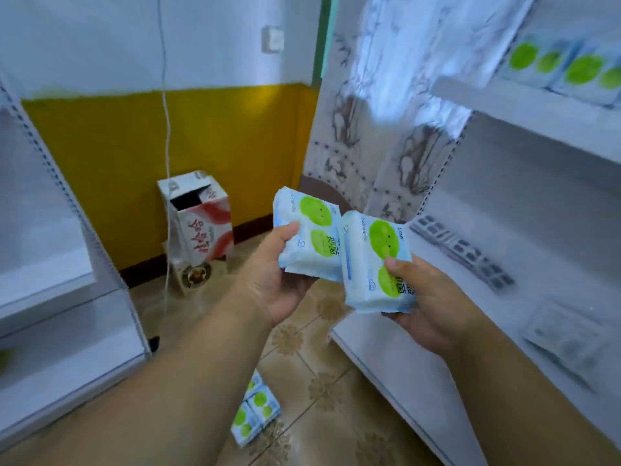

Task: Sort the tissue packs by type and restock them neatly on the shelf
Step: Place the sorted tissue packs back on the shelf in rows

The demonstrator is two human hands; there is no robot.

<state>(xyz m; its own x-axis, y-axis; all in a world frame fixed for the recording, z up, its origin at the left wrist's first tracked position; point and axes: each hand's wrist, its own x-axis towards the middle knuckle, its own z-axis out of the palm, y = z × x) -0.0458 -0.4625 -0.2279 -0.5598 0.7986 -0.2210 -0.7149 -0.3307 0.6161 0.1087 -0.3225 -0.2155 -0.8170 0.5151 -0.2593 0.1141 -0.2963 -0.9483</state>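
Holding one pale-blue plastic tissue pack with green circles (311, 235) in left hand (268, 280), matching second pack (376, 264) in right hand (426, 307) (edges overlapping), beside white metal shelf (437, 331).

tissue packs (311, 235): soft plastic wrap, a bit glossy and crinkly, pale blue with printed green circles
packs on the floor (254, 412): same shiny plastic film, looks like
shelf on the right (437, 257): white painted metal I think, smooth, matt-ish
shelf on the left (67, 348): same white finish, perforated upright strip
box far by the wall (198, 223): cardboard, printed red on white, slightly glossy
floor (322, 381): glazed patterned tile, shiny with reflections
wall (134, 156): matt paint, yellow below, white above
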